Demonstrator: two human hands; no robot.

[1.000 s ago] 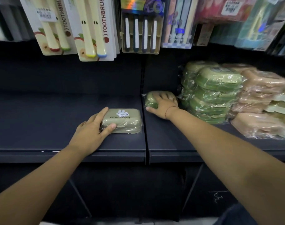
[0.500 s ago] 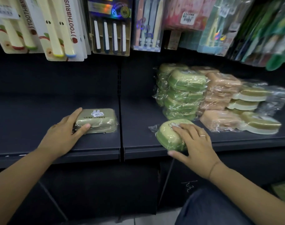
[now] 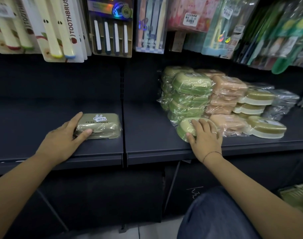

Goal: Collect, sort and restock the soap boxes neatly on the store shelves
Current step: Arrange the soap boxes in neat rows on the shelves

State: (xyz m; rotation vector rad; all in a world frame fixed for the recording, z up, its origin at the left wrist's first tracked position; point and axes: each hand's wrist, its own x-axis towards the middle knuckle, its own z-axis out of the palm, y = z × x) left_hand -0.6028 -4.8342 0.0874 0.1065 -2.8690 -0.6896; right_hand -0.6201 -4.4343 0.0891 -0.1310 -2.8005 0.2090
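shelf (image 3: 64, 149): dark two-bay store shelf, divider seam running straight down the middle. Left bay nearly bare, right bay has all the stock.
toothbrush packs (image 3: 61, 26): hanging in a row across 12 o'clock, not part of this job.
green stack (image 3: 188, 94): wrapped green soap boxes piled at about 1 o'clock, tallest pile there.
peach stack (image 3: 224, 97): right beside the green one, touching it on the 3 o'clock side, with olive-and-cream boxes (image 3: 257, 99) further out toward 3.
rabbit soap box (image 3: 102, 125): olive rectangular one with a rabbit sticker, flat in the left bay around 10 o'clock, well apart from the piles.
oval green soap box (image 3: 185, 129): at the foot of the green stack, tilted up on its edge, at the front of the shelf.
left hand (image 3: 61, 140): fingers spread, thumb along the front edge and fingers around the near end of the rabbit soap box. Hasn't budged in the last second.
right hand (image 3: 205, 135): fingers splayed flat over the oval box, pressing rather than pinching.
what changed: a second ago that oval box sat by the divider; now it's slid over against the green pile.
meaning: greens look sorted, I'd guess the rabbit box goes next.
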